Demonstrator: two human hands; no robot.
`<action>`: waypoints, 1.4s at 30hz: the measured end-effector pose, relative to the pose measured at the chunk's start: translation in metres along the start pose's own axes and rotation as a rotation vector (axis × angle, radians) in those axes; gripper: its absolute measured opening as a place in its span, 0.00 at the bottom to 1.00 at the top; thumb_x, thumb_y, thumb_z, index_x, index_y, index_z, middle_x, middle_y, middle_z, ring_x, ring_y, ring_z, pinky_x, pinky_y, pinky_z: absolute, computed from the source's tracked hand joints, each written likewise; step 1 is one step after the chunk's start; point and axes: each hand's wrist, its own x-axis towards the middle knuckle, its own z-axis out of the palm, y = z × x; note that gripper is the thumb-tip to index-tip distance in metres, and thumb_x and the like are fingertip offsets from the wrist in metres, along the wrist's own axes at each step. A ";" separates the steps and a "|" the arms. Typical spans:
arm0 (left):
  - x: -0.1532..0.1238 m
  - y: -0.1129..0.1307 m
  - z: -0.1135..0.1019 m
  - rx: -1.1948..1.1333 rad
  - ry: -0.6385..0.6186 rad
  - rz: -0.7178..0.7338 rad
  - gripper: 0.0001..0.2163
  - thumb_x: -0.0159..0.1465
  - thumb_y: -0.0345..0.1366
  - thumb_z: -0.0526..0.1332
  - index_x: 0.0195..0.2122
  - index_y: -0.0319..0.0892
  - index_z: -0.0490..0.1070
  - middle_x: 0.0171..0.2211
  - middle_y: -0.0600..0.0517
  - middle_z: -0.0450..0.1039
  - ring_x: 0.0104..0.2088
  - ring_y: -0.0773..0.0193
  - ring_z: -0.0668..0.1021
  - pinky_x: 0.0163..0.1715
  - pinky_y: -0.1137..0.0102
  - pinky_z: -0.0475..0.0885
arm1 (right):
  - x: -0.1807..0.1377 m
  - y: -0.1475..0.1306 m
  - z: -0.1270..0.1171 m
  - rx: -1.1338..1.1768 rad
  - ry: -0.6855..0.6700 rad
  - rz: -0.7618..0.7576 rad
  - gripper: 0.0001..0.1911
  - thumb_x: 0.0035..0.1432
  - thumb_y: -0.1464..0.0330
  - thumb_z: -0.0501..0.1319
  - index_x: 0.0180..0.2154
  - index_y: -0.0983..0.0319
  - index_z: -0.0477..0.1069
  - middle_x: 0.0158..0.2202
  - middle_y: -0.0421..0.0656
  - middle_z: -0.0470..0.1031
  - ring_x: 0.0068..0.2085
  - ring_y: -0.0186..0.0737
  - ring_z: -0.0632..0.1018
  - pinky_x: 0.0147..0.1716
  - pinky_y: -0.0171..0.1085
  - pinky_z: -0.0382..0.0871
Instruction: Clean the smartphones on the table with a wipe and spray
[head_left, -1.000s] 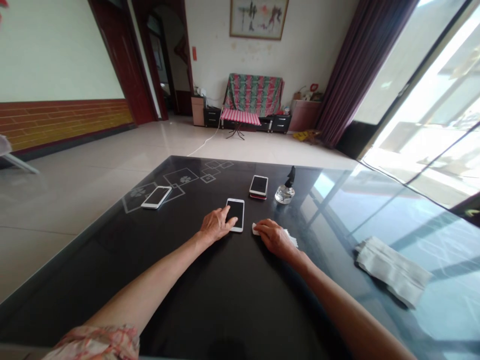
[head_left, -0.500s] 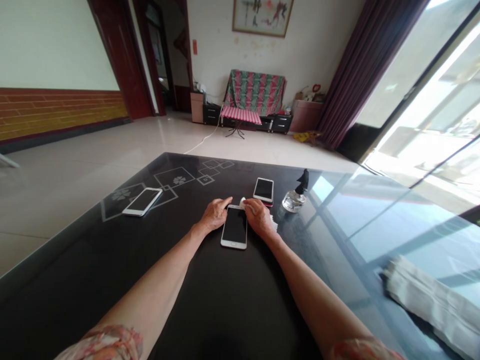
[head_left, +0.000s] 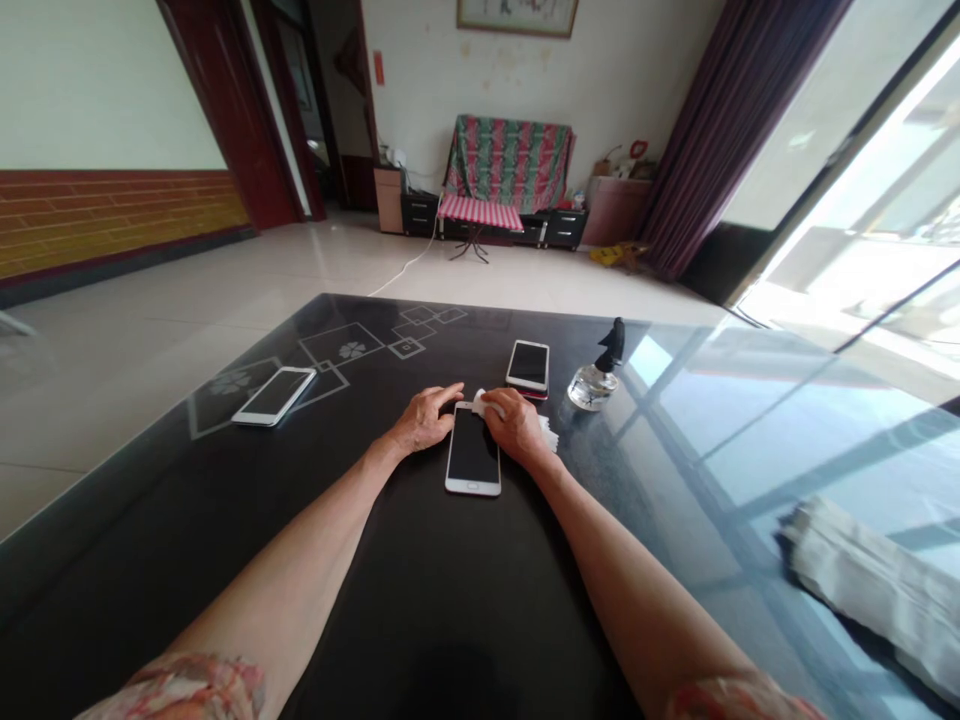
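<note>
A white smartphone [head_left: 473,455] with a dark screen lies face up on the black table in front of me. My left hand [head_left: 427,420] rests against its upper left edge, fingers stretched out beyond the top corner. My right hand [head_left: 516,422] presses a white tissue [head_left: 550,434] onto the phone's upper right part. Bits of the tissue stick out at the fingertips and beside the palm; the rest is hidden under the hand.
Beyond my right hand a white phone [head_left: 529,364] lies on a red-edged item. A clear spray bottle [head_left: 592,388] with a black trigger stands to its right. Another white phone [head_left: 274,396] lies at left. Folded pale cloth [head_left: 870,580] sits at the right of the glossy table [head_left: 420,600].
My right hand has moved slightly left with the tissue, over the phone's upper edge. My left hand stays at the phone's left side. The view has tilted down a little.
</note>
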 end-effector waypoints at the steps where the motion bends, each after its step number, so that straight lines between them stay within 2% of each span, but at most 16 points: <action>1: 0.000 -0.001 -0.001 -0.032 -0.007 -0.007 0.28 0.54 0.27 0.56 0.59 0.40 0.66 0.51 0.49 0.76 0.54 0.58 0.74 0.59 0.62 0.67 | 0.000 0.000 0.000 0.004 0.005 -0.005 0.14 0.55 0.76 0.56 0.40 0.60 0.76 0.41 0.45 0.78 0.43 0.43 0.77 0.48 0.39 0.70; 6: -0.001 -0.007 -0.012 -0.171 -0.154 -0.013 0.32 0.54 0.32 0.59 0.62 0.39 0.62 0.56 0.47 0.73 0.58 0.56 0.72 0.61 0.61 0.63 | 0.000 -0.002 -0.001 0.022 0.012 -0.034 0.13 0.55 0.75 0.58 0.40 0.60 0.76 0.43 0.46 0.77 0.45 0.43 0.77 0.48 0.39 0.70; 10: 0.001 -0.012 -0.015 -0.237 -0.215 -0.020 0.34 0.54 0.33 0.60 0.64 0.39 0.59 0.58 0.46 0.70 0.60 0.55 0.70 0.62 0.61 0.61 | 0.001 -0.005 -0.003 0.004 -0.074 -0.118 0.10 0.58 0.73 0.59 0.39 0.58 0.77 0.44 0.45 0.77 0.45 0.42 0.77 0.50 0.40 0.68; 19: 0.004 -0.015 -0.014 -0.366 -0.245 -0.062 0.36 0.52 0.34 0.63 0.64 0.40 0.59 0.58 0.45 0.69 0.60 0.53 0.69 0.62 0.59 0.60 | 0.004 -0.009 -0.002 -0.135 -0.182 -0.115 0.11 0.63 0.72 0.57 0.39 0.58 0.79 0.46 0.44 0.79 0.47 0.43 0.76 0.49 0.42 0.66; 25: 0.004 -0.017 -0.012 -0.387 -0.240 -0.104 0.38 0.50 0.35 0.64 0.65 0.37 0.58 0.60 0.41 0.66 0.61 0.51 0.68 0.63 0.58 0.59 | 0.002 -0.019 -0.002 -0.182 -0.246 -0.130 0.13 0.65 0.71 0.55 0.45 0.55 0.77 0.51 0.42 0.76 0.50 0.44 0.73 0.49 0.43 0.64; 29: 0.004 -0.019 -0.011 -0.366 -0.226 -0.097 0.38 0.50 0.37 0.65 0.64 0.39 0.58 0.61 0.41 0.64 0.62 0.50 0.67 0.63 0.57 0.58 | 0.001 -0.025 0.001 -0.182 -0.294 -0.180 0.15 0.65 0.71 0.55 0.49 0.54 0.75 0.54 0.41 0.74 0.52 0.44 0.72 0.49 0.43 0.63; 32: 0.005 -0.019 -0.011 -0.360 -0.228 -0.102 0.38 0.51 0.39 0.66 0.64 0.40 0.59 0.61 0.42 0.66 0.61 0.50 0.68 0.62 0.58 0.60 | 0.002 -0.025 0.004 -0.164 -0.259 -0.175 0.14 0.63 0.71 0.56 0.46 0.55 0.77 0.52 0.40 0.76 0.50 0.43 0.73 0.49 0.43 0.63; 37: 0.005 -0.019 -0.014 -0.379 -0.263 -0.091 0.38 0.51 0.39 0.65 0.65 0.39 0.58 0.59 0.44 0.69 0.61 0.52 0.69 0.62 0.59 0.59 | 0.003 -0.015 0.000 -0.161 -0.160 -0.052 0.12 0.55 0.76 0.59 0.34 0.58 0.80 0.42 0.40 0.80 0.43 0.40 0.76 0.49 0.40 0.64; 42: 0.005 -0.020 -0.016 -0.415 -0.292 -0.098 0.40 0.50 0.40 0.66 0.65 0.39 0.57 0.59 0.43 0.69 0.61 0.52 0.68 0.62 0.58 0.59 | 0.001 -0.011 -0.009 -0.241 -0.103 0.051 0.11 0.54 0.75 0.59 0.32 0.59 0.80 0.41 0.42 0.80 0.42 0.42 0.76 0.49 0.41 0.64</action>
